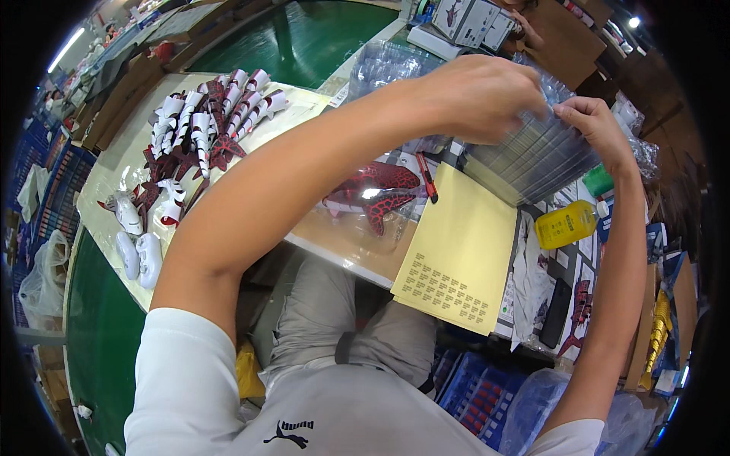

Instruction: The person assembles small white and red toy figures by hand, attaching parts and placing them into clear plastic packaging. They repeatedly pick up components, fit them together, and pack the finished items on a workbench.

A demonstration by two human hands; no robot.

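One bare right hand pinches the top of a ribbed, clear plastic stack; I can't tell if the blurry left hand grips.

A white T-shirt with black emblem tops greyish trousers.

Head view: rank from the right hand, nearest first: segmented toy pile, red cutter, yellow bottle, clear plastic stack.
1. Clear plastic stack: immediately left of the right hand.
2. Yellow bottle: below the hand in the picture.
3. Red cutter: farther left, past the stack.
4. Segmented toy pile: far left side.
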